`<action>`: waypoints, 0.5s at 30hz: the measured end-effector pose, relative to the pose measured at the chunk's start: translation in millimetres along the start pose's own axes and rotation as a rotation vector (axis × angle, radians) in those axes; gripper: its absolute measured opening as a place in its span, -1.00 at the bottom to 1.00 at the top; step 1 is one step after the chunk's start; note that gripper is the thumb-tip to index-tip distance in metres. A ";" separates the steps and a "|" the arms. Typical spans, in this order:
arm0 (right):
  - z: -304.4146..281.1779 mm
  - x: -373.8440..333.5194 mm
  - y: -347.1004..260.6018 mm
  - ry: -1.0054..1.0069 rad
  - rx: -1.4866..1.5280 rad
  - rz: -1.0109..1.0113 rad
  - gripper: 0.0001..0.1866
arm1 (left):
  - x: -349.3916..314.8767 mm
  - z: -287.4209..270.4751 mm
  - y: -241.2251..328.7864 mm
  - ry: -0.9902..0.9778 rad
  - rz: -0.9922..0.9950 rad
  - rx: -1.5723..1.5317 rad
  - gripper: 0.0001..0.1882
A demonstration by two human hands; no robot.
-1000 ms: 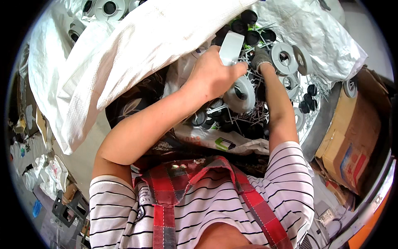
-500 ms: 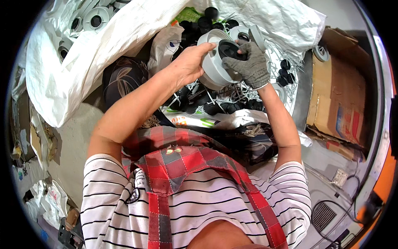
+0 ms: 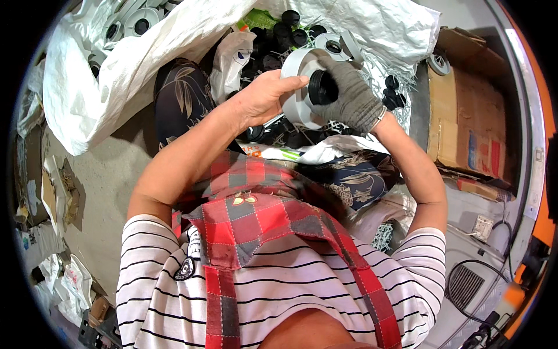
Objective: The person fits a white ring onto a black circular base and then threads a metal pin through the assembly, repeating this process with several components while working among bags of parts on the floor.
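Note:
Up over my lap, my bare left hand [image 3: 266, 100] grips a light grey round plastic housing [image 3: 294, 104] by its left side, the thumb lying along its rim. A black ribbed plastic fitting [image 3: 321, 87] sits at the middle of the housing. My right hand [image 3: 351, 96], in a grey glove, is curled round that black fitting. Its thumb is below the fitting and the fingers are above it; the fingertips are partly hidden behind the housing's edge. Beyond the hands lie several loose black plastic fittings [image 3: 283, 31] and a grey flanged disc [image 3: 332, 46].
A large white woven sack [image 3: 139, 70] spreads across the left and back, with grey round parts [image 3: 141, 24] at its far left. Thin white strips and black pieces [image 3: 393, 92] lie right of the hands. An open cardboard box [image 3: 465, 116] stands at right, a grey ring [image 3: 439, 64] on its edge.
My gloved right hand has closed further round the black fitting, its wrist shifting right and slightly down. The housing has tilted so the fitting points more to the right. My left hand keeps its grip.

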State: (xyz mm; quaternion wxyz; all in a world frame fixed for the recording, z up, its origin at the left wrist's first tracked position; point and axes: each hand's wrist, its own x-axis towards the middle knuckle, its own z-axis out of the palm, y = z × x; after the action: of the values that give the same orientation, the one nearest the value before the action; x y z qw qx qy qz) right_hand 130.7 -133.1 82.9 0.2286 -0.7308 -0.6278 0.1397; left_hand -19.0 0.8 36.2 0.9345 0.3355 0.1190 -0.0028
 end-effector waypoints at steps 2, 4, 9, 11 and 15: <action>12.5 -1.0 5.4 0.139 0.077 0.206 -0.24 | -2.1 3.0 -4.6 0.007 0.128 0.131 -0.60; 9.2 -3.8 11.0 -0.098 0.625 0.551 -0.34 | -5.0 7.0 -5.4 0.048 0.164 0.244 -0.53; 12.8 -3.4 13.1 -0.043 0.082 0.197 -0.46 | -6.1 7.1 -6.7 0.088 0.282 0.306 -0.56; 14.0 1.8 4.1 -0.195 0.641 0.648 -0.52 | -10.4 13.7 -4.7 0.100 0.280 0.342 -0.56; 16.2 -1.3 42.8 -0.362 0.927 0.725 -0.43 | -13.9 27.3 74.2 0.194 0.441 1.186 -0.31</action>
State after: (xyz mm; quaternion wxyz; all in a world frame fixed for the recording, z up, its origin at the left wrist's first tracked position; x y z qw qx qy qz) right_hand 159.1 -136.4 47.1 0.3503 -0.6868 -0.2422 0.5890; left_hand -20.2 40.2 106.2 0.5539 0.8108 0.1093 0.1543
